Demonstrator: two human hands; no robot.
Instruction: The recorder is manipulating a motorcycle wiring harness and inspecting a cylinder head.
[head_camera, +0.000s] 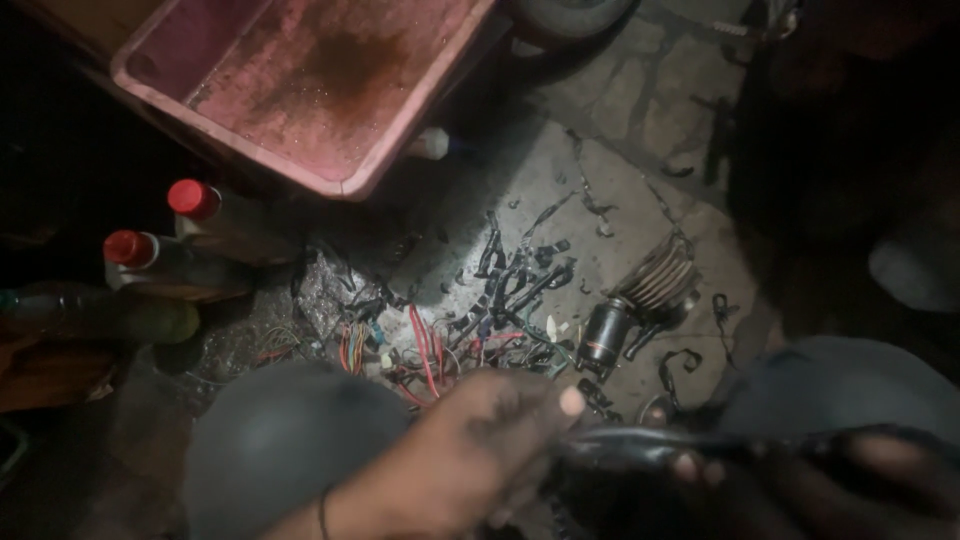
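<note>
My left hand (490, 440) reaches in from the bottom, its fingers closed on the end of a black rubbery tube or sleeve (640, 448). The same black piece is gripped further right by my right hand (850, 470), which is dark and blurred at the bottom right. Both hands hover above a pile of coloured wires (425, 350) and black tape scraps (520, 275) on the stone floor. A black cylindrical part (603, 335) lies just beyond the hands, beside a ribbed metal part (660, 275).
A dirty pink plastic tray (300, 80) stands at the top left. Two red-capped bottles (195, 200) (130, 248) and a green bottle (100, 315) lie at the left. My knees (280, 440) frame the bottom. The right side is in deep shadow.
</note>
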